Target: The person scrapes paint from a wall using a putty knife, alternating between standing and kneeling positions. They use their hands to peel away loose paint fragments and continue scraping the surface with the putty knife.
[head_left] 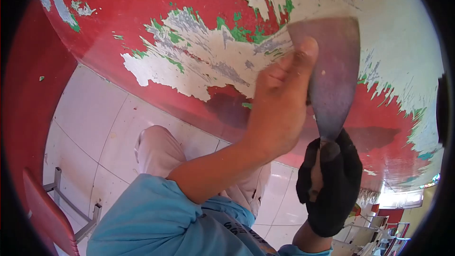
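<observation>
My right hand [334,185], in a black glove, is wrapped round the handle [316,175] of a wide scraper (putty knife). Its flared metal blade [334,66] points up, in front of the wall. My bare left hand [282,99] is at the blade's left edge, the thumb lying against the metal and the fingers curled; slight blur hides how far they reach behind it. Behind both hands is a red painted wall [128,14] with a large stripped patch [204,52] showing off-white and grey, edged with green paint.
White floor tiles [87,114] meet the wall's foot. A red chair [50,213] with a metal frame stands at lower left. My bent knee [161,147] is close to the wall. Cluttered shelves or racks [379,237] show at lower right, near a window [403,199].
</observation>
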Available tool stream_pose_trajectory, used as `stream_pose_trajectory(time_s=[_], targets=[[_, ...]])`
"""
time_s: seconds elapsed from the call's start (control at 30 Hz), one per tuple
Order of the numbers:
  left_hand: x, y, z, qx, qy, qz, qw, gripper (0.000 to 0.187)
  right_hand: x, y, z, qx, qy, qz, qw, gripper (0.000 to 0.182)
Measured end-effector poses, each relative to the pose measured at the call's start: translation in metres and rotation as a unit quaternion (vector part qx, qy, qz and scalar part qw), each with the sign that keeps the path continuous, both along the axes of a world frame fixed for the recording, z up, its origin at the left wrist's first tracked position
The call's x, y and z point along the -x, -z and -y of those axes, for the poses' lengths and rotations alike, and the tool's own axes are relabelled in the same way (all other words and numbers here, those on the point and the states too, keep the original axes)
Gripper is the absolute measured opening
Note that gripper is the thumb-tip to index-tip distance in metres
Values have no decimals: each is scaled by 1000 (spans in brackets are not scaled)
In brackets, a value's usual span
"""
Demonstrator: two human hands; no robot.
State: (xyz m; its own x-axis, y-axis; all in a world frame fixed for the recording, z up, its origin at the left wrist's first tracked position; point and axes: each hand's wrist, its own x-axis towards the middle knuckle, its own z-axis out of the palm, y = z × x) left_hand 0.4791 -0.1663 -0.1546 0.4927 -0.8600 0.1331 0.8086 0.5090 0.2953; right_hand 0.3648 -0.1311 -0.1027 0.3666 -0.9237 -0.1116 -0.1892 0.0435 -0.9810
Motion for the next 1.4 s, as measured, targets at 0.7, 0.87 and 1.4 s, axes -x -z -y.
stream_pose_trajectory(time_s=[0.7, 0.87, 1.4], targets=[[-6, 2, 1, -23, -19, 32, 999, 35, -11, 5, -1, 34, -14, -8, 999, 30], [-6, 6, 2, -13, -14, 30, 999, 35, -10, 3, -3, 40, -26, -33, 998, 33], [5, 10, 2, -35, -4, 50, 998, 33, -3, 5, 2, 45, 20, -65, 997, 25]])
